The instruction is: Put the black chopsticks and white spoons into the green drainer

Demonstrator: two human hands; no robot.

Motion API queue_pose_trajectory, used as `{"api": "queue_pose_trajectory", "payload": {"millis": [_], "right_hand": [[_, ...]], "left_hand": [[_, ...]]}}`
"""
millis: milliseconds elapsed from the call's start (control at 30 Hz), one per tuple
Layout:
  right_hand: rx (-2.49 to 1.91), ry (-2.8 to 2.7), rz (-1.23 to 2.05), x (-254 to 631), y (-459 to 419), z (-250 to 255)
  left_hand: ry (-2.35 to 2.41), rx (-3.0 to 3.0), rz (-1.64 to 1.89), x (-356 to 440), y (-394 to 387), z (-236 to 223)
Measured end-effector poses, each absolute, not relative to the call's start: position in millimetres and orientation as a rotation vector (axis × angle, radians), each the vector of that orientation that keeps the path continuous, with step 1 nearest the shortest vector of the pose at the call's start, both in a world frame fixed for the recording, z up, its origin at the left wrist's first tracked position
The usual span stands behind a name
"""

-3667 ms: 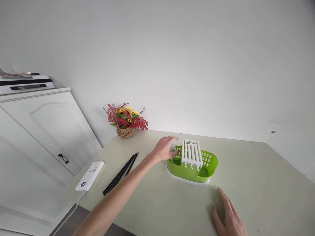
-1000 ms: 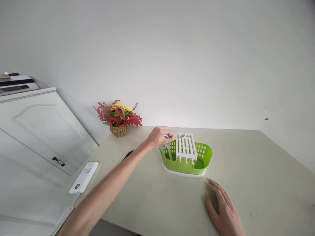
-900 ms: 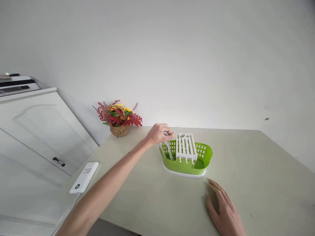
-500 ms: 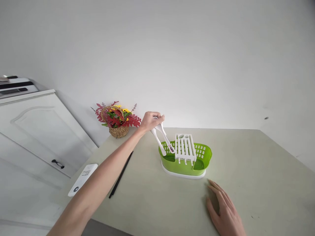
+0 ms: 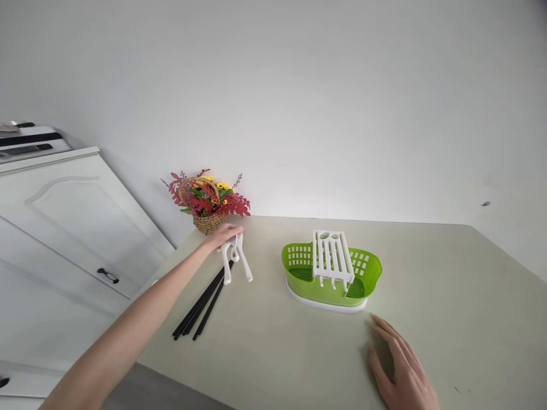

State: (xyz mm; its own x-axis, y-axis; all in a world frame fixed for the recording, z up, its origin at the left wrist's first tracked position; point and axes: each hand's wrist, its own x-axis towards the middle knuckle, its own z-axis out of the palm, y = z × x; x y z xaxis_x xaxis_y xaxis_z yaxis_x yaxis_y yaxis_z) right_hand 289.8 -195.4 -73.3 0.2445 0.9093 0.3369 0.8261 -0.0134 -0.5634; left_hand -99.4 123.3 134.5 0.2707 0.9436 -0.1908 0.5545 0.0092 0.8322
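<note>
My left hand (image 5: 227, 233) is closed over the upper ends of white spoons (image 5: 245, 265), at the left of the table near the flower basket. Their handles point toward me, spread apart, and the bowls are mostly hidden under my fingers. Just below lie several black chopsticks (image 5: 200, 307). My right hand (image 5: 404, 364) rests on the table at the lower right, fingers apart and holding nothing. Ahead of it stands a green plastic basket (image 5: 325, 293) on a white base, with a slotted white rack (image 5: 332, 256) with hooks across its middle.
A wicker basket of red and yellow flowers (image 5: 209, 224) stands at the table's back left corner, close to my left hand. White cabinets (image 5: 68, 228) flank the table on the left. Behind runs a plain wall (image 5: 342, 114).
My left hand has moved left and down with the spoons, from above the green basket to beside the chopsticks. More chopsticks show now. My right hand stays on the table.
</note>
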Motion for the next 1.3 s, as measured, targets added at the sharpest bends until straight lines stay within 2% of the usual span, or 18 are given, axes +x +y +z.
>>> {"api": "queue_pose_trajectory", "payload": {"millis": [167,333,800,1300], "right_hand": [[-1.852,-1.603,0.166,292,-197,-72],[-1.886,-1.599,0.172,292,-198,-70],[-1.899,-1.576,0.203,293,-198,-71],[-1.889,-1.499,0.244,283,-198,-59]], "left_hand": [[1.359,1.713,0.344,-124,108,98],[1.290,1.884,0.094,-120,98,80],[1.293,2.056,-0.110,-97,93,67],[1.484,2.360,-0.072,-80,67,49]]}}
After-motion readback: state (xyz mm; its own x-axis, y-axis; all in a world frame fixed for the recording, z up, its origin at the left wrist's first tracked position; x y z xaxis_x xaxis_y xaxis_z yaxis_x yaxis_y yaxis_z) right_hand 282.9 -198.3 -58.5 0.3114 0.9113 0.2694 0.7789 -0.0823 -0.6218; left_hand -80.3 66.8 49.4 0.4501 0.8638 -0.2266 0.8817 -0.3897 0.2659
